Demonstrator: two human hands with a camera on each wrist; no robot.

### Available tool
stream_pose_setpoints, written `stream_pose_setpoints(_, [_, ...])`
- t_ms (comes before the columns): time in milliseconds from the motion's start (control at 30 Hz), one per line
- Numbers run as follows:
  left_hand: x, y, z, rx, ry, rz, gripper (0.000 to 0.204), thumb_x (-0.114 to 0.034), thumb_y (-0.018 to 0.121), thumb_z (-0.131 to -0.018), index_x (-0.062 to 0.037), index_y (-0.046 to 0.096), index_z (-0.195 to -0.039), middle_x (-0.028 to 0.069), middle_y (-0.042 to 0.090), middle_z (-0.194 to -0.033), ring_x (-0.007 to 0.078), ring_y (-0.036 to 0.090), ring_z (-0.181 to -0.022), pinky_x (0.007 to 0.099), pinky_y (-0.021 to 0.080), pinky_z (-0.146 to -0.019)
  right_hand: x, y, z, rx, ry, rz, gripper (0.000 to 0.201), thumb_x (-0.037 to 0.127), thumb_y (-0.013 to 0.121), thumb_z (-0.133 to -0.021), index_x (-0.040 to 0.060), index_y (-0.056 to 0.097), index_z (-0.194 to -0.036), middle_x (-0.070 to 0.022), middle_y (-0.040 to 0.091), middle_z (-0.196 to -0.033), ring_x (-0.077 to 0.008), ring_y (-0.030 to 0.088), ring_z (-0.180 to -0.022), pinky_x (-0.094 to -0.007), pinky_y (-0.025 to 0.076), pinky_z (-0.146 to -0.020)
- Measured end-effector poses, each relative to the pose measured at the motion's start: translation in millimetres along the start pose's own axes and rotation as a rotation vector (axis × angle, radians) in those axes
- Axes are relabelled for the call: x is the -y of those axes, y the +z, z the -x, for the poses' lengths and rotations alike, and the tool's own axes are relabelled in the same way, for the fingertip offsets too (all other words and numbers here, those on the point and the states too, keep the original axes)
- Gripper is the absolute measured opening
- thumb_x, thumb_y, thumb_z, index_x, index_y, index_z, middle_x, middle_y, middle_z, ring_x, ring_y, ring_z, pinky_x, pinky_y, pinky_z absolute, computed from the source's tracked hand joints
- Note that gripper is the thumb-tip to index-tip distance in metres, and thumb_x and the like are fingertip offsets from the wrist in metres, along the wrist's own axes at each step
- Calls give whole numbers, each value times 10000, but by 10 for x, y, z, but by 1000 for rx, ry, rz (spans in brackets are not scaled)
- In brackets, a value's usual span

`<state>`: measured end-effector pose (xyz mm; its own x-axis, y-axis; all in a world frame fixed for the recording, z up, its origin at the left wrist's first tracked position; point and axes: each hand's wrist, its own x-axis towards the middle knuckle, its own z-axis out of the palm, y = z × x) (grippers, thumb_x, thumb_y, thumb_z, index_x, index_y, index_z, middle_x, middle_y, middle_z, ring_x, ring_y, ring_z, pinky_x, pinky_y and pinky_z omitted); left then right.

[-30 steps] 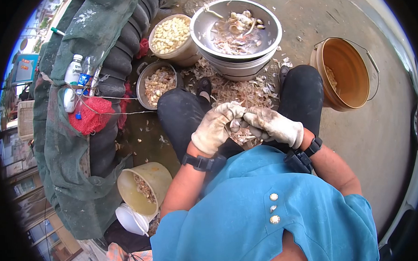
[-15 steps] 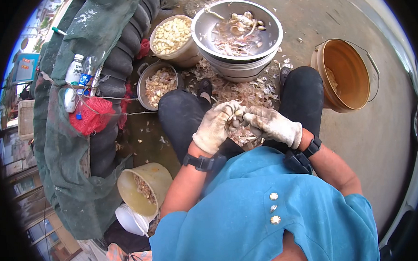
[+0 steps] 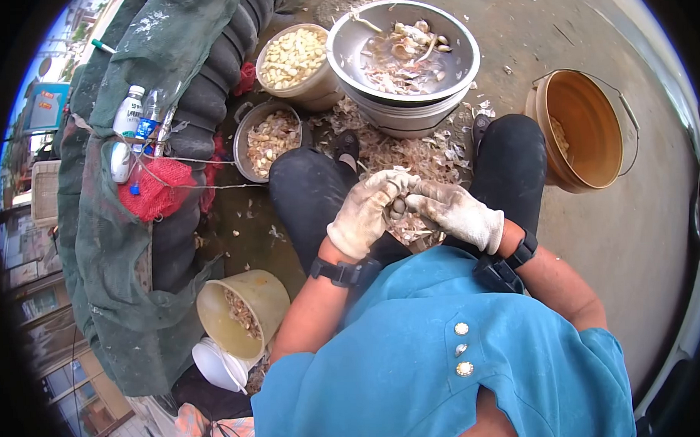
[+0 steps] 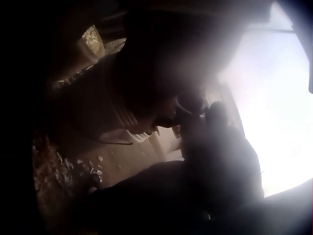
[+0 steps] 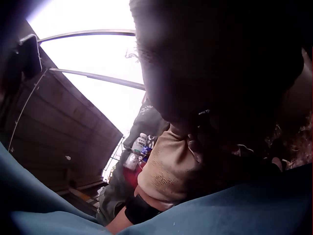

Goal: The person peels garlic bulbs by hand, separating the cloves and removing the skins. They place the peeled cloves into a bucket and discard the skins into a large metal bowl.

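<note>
In the head view, the left hand in a dirty white work glove [image 3: 365,216] and the right hand in a matching glove [image 3: 456,212] are meeting fingertip to fingertip, both grips curling together around a small pale garlic piece [image 3: 398,207] held between them above the lap. Just beyond the grip, a heap of papery garlic skins [image 3: 409,156] is lying on the ground. Farther ahead, a wide steel basin [image 3: 403,47] is holding scraps, and a beige tub of peeled cloves [image 3: 296,60] is sitting beside it. The right wrist view is showing only the left glove's back [image 5: 168,169]; the left wrist view is too dark and glared to tell the grip.
</note>
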<state>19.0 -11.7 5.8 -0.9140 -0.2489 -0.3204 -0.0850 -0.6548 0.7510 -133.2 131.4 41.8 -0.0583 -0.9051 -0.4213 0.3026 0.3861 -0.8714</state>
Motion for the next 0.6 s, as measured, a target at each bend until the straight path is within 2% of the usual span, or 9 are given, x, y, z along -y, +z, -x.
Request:
stream_pose_setpoints(67, [94,-121,-83,86,44,139,442,-289,563,-988,37,508,-1280,85,642,-1091,129,579,-853,231,479,-770,-140,5,-27,31,-287,487,411,329,506,-1013,64,533,-1326,-44,659,-1038,-130,612,-941,-275,492,-836])
stream_pose_setpoints(100, [94,-128,-115,170,89,279,429,-282,550,-995,45,514,-1271,74,642,-1049,127,575,-851,228,480,-767,-17,9,24,163,-71,508,417,329,498,-1013,75,526,-1342,-100,639,-1152,-175,595,-1065,-290,454,-944])
stream_pose_setpoints(200, [121,-73,-91,23,206,-73,426,-290,530,-1006,57,527,-1253,47,621,-961,115,572,-845,218,484,-754,-172,13,-2,68,-287,411,400,334,493,-1015,117,540,-1348,-111,629,-1145,-182,581,-1065,-303,440,-968])
stream_pose_setpoints(333, [-45,18,-15,8,15,93,459,-306,541,-999,75,522,-1255,28,599,-942,95,568,-854,210,485,-763,-19,-55,44,91,-27,286,421,333,507,-1008,100,535,-1357,-75,627,-1070,-136,569,-941,-287,481,-862])
stream_pose_setpoints(367, [-74,61,-16,-22,0,127,466,-303,547,-995,74,515,-1268,23,598,-956,87,568,-854,207,485,-763,-48,-64,27,56,-48,233,395,314,561,-987,56,577,-1287,-31,628,-963,-101,548,-831,-257,479,-724])
stream_pose_setpoints(400, [-87,82,-20,-53,-14,161,473,-299,553,-991,73,509,-1281,19,596,-971,79,568,-853,203,486,-764,-93,-95,15,56,-49,234,395,314,561,-987,56,577,-1287,-31,628,-963,-101,548,-831,-257,479,-724])
stream_pose_setpoints(467, [-47,36,-25,-13,4,172,480,-305,545,-994,74,505,-1287,24,597,-995,80,573,-867,200,485,-766,-168,-160,4,1,144,-117,315,306,623,-960,58,623,-1153,27,592,-842,-50,493,-712,-214,412,-595])
stream_pose_setpoints(533, [-36,22,-26,28,20,182,487,-311,537,-997,75,501,-1293,28,599,-1019,81,578,-882,196,484,-769,67,-107,70,-79,152,-64,262,330,657,-941,88,621,-1034,76,539,-770,-9,447,-646,-189,357,-551])
stream_pose_setpoints(600, [-66,30,-25,55,-51,89,437,-249,569,-973,49,517,-1288,46,609,-1082,93,585,-947,212,487,-773,68,-114,73,-103,104,-326,270,343,659,-939,89,613,-1021,78,526,-766,-2,443,-646,-181,339,-533])
